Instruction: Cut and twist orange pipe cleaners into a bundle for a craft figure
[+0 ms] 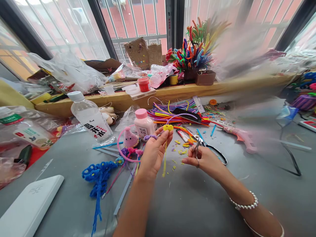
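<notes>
Head view: right of the pink-capped bottle (142, 124), my left hand (154, 153) pinches a fuzzy yellow loop piece (168, 127); farther right, my right hand (206, 159), part-curled, has small metal scissors (197, 152) by the handles. Blur hides the far right.

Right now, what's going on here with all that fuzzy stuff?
A person's left hand is holding up a little yellow fuzzy piece, with a yellow strand hanging below it. The right hand has small scissors, but they aren't touching the yellow piece at the moment. Little yellow bits are scattered on the gray table. A blue fuzzy piece lies to the left, and a pink glue gun lies to the right.
</notes>
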The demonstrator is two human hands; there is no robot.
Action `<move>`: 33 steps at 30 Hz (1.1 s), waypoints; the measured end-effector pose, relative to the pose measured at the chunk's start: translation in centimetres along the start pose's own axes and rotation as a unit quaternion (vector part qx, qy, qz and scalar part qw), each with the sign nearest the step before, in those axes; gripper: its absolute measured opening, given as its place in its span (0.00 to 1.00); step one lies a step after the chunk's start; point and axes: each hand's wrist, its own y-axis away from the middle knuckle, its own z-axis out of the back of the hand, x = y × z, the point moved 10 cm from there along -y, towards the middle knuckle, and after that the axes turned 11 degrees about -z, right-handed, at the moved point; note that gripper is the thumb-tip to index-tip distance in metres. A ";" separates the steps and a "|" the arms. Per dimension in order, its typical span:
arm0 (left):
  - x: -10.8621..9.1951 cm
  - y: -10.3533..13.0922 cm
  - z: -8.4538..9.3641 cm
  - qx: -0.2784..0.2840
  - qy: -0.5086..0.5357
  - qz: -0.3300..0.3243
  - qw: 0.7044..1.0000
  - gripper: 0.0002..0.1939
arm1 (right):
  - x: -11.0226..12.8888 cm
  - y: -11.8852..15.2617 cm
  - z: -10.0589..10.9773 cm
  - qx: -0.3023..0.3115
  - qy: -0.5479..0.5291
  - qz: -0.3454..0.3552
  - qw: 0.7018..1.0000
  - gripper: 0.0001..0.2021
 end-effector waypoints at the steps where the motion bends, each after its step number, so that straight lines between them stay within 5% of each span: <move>1: 0.1 0.0 0.0 -0.004 0.002 0.000 1.000 0.13 | 0.2 0.1 0.1 -0.004 -0.004 0.003 1.000 0.18; 6: 0.6 -0.1 -0.3 0.003 -0.006 0.019 1.000 0.11 | 1.8 1.2 -0.5 0.065 -0.108 0.037 0.991 0.20; 12: 2.2 0.8 -0.8 0.043 -0.046 0.083 0.995 0.11 | 3.8 2.8 -1.9 0.190 -0.240 0.119 0.944 0.25; 20: 2.4 1.7 -2.8 0.146 -0.106 0.071 0.981 0.28 | 4.0 3.4 -3.6 0.258 -0.208 0.116 0.936 0.23; 33: 2.3 1.8 -3.6 0.183 -0.100 0.060 0.976 0.27 | 2.9 3.8 -5.8 0.327 -0.113 0.079 0.935 0.23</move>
